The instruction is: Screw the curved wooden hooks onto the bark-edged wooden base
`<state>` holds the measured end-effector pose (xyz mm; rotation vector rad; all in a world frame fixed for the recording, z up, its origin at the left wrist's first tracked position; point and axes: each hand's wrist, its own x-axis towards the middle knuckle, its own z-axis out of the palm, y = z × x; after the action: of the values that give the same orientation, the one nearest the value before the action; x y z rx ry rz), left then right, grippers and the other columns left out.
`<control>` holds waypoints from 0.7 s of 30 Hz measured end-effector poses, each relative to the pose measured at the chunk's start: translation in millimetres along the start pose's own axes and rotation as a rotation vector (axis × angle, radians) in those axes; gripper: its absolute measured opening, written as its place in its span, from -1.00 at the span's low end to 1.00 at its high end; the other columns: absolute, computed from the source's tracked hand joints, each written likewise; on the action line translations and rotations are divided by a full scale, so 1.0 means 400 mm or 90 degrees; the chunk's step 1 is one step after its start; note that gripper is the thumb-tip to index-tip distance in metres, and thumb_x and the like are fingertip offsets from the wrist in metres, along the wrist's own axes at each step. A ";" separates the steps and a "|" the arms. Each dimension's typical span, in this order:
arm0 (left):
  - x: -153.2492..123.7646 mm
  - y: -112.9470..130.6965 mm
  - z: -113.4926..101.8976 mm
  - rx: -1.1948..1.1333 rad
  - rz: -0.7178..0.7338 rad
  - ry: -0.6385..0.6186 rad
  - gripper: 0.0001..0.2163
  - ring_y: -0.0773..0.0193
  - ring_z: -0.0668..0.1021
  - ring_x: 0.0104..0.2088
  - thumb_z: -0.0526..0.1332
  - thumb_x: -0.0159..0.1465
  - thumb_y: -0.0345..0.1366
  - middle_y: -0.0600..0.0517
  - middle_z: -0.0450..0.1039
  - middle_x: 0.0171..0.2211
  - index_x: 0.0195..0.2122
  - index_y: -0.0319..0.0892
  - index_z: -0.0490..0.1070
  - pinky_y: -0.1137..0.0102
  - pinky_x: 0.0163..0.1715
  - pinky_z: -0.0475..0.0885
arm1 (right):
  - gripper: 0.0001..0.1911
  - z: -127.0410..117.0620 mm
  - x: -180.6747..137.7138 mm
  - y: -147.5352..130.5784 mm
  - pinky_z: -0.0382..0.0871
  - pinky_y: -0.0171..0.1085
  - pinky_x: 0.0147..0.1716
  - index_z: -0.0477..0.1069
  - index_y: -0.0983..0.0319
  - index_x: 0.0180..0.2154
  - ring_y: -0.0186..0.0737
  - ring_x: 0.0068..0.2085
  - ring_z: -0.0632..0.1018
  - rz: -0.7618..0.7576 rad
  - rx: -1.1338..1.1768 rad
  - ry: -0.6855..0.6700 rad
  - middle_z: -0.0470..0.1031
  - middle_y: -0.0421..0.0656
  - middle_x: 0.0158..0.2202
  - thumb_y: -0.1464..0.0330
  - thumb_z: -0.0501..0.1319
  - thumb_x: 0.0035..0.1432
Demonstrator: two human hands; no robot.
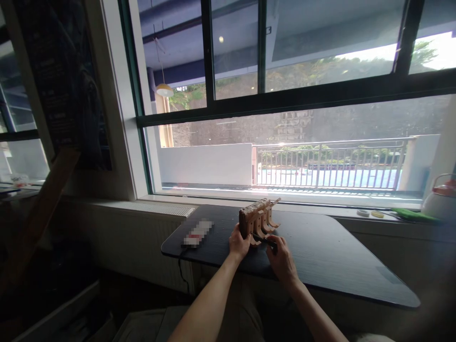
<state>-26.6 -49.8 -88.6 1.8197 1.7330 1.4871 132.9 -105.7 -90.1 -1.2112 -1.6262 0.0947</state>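
Note:
A carved wooden piece (262, 219), brown with a lumpy top and a row of curved, bracket-like parts, stands tilted over the dark table. My left hand (238, 244) is closed around its near left end. In my right hand (282, 262) is a slim dark hand tool (266, 241), gripped between fingers and thumb. The tool points left, its tip at the lower near side of the wooden piece. What kind of tip it has is too small to make out.
The dark tabletop (320, 247) has rounded corners. A blurred pale object (198, 233) with a cord lies on its left. On the windowsill sit small round items (363, 213), a green cloth-like thing (415, 214) and a white jug (441, 202). A plank (44, 209) leans at left.

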 end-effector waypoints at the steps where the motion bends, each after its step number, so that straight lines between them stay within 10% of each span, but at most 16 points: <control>1: 0.000 0.001 0.000 0.003 -0.006 0.001 -0.55 0.10 0.47 -0.01 0.23 0.10 -0.32 -0.11 0.44 -0.04 0.04 -0.18 0.22 0.26 -0.02 0.33 | -0.73 -0.001 -0.005 -0.005 0.39 -0.23 -0.30 0.32 0.23 -0.13 -0.21 -0.32 0.51 -0.008 -0.023 -0.004 0.39 -0.07 -0.14 0.35 0.02 0.12; 21: -0.006 0.010 -0.007 0.021 -0.002 -0.012 -0.57 0.08 0.52 -0.09 0.20 0.14 -0.29 -0.13 0.48 -0.11 0.04 -0.20 0.21 0.24 -0.07 0.36 | -0.71 -0.017 -0.019 -0.019 0.38 -0.24 -0.29 0.32 0.19 -0.11 -0.14 -0.21 0.56 0.021 -0.108 -0.037 0.53 -0.10 -0.17 0.29 -0.01 0.17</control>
<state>-25.8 -54.2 -85.7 1.8400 1.7609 1.4449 132.6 -118.1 -87.7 -1.3758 -1.6922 0.0133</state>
